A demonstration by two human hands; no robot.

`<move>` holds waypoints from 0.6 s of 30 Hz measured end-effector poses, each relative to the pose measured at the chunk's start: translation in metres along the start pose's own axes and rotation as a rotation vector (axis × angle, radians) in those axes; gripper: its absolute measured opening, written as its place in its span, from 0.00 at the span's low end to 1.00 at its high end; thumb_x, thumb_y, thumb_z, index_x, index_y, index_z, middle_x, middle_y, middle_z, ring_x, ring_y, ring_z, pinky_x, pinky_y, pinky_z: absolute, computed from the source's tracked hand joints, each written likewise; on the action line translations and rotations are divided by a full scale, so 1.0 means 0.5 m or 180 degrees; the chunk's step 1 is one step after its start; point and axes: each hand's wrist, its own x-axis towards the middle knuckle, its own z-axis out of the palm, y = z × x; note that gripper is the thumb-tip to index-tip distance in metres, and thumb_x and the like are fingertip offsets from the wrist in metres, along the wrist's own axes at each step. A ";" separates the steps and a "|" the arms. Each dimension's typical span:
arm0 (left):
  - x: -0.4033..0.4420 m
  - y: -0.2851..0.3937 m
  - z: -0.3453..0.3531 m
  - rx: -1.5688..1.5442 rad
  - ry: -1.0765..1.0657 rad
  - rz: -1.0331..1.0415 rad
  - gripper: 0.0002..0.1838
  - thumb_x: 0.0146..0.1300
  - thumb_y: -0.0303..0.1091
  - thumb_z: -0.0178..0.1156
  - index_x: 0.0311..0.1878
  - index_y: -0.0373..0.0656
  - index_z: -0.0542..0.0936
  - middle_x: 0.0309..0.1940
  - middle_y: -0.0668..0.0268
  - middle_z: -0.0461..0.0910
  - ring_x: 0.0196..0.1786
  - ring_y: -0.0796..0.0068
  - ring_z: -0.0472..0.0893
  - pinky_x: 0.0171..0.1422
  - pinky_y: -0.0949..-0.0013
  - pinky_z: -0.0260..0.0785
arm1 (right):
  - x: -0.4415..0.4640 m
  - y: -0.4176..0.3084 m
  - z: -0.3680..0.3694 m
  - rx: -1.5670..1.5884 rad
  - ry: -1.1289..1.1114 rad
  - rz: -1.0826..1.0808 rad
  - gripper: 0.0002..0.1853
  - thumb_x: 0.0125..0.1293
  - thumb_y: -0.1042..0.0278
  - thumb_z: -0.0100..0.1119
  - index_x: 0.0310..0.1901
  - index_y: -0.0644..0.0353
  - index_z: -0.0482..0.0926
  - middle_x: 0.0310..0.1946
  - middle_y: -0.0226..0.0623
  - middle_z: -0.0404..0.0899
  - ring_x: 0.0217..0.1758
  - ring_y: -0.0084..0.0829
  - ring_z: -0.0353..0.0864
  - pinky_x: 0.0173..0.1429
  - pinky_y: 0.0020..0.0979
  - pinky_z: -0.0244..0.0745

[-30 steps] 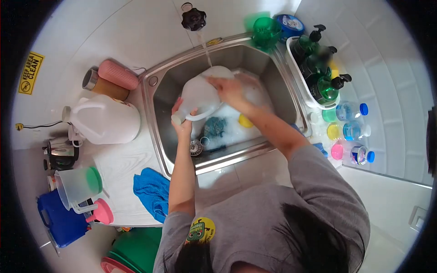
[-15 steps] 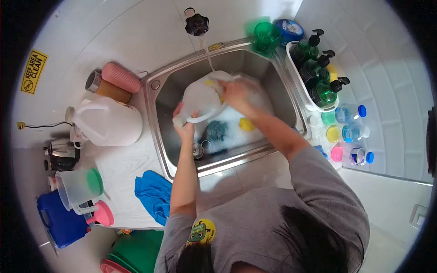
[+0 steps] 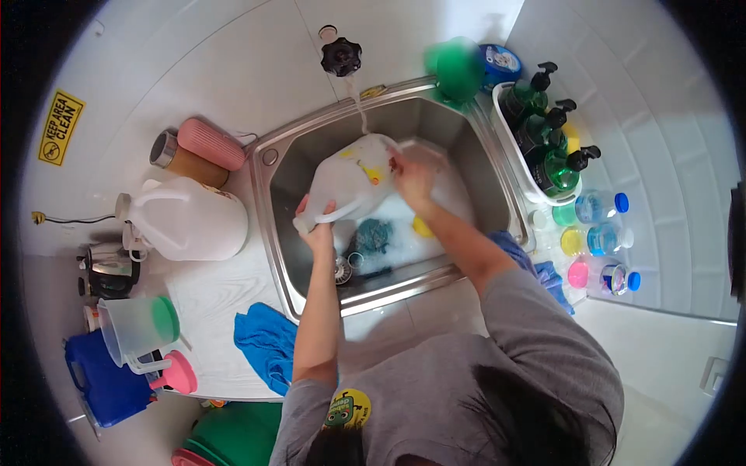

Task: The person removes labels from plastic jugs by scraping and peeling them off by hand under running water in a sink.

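Observation:
A white translucent plastic jug (image 3: 342, 172) lies tilted in the steel sink (image 3: 292, 167), with yellow label remnants (image 3: 370, 171) on its upper side. My left hand (image 3: 317, 227) is closed around the jug's neck end, near its handle. At the jug's right side is my right hand (image 3: 413, 180), its fingers bent and pressed together; whatever they hold is too small to make out. A thin water stream (image 3: 359, 105) falls from the tap toward the jug. Below it, a dark teal mesh scrubber (image 3: 373, 235) and a yellow object (image 3: 422, 227) sit in soapy water.
Another white jug (image 3: 190, 219) stands left of the sink, near a blue cloth (image 3: 266, 342). A white basket (image 3: 509, 155) of green pump bottles stands to the right, beside several small plastic bottles (image 3: 602, 239). A green cup (image 3: 457, 71) occupies the back corner.
My right hand has moved off the label area to the right side of the jug. The jug has turned slightly, showing more of the yellow remnants. The view has shifted a little.

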 end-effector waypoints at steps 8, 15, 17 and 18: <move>-0.004 0.039 -0.010 -0.0641 0.0054 -0.0652 0.32 0.45 0.31 0.69 0.55 0.47 0.66 0.48 0.59 0.71 0.44 0.67 0.74 0.42 0.66 0.72 | -0.029 -0.031 0.020 0.0486 0.0213 -0.0556 0.19 0.54 0.64 0.50 0.49 0.38 0.77 0.22 0.33 0.77 0.19 0.35 0.73 0.21 0.36 0.66; -0.013 0.013 0.003 -0.0321 0.0061 -0.0382 0.32 0.48 0.35 0.68 0.56 0.49 0.65 0.48 0.60 0.71 0.41 0.68 0.74 0.39 0.68 0.71 | 0.024 -0.037 -0.023 0.0062 -0.0568 0.0067 0.18 0.54 0.62 0.49 0.48 0.39 0.77 0.23 0.32 0.77 0.21 0.34 0.74 0.24 0.35 0.68; -0.015 0.018 -0.007 -0.0565 0.0200 -0.1002 0.31 0.48 0.35 0.68 0.55 0.49 0.66 0.47 0.61 0.71 0.40 0.70 0.74 0.36 0.71 0.71 | -0.009 -0.044 -0.011 0.0430 -0.0120 -0.0533 0.19 0.53 0.64 0.50 0.48 0.39 0.78 0.23 0.32 0.77 0.20 0.34 0.74 0.22 0.35 0.67; -0.016 0.023 -0.018 -0.0654 0.0249 -0.1311 0.30 0.48 0.35 0.68 0.54 0.49 0.67 0.47 0.61 0.71 0.40 0.71 0.74 0.34 0.73 0.70 | -0.032 -0.052 -0.002 0.0632 0.0109 -0.0794 0.19 0.53 0.65 0.50 0.48 0.39 0.78 0.24 0.32 0.78 0.20 0.35 0.74 0.21 0.36 0.67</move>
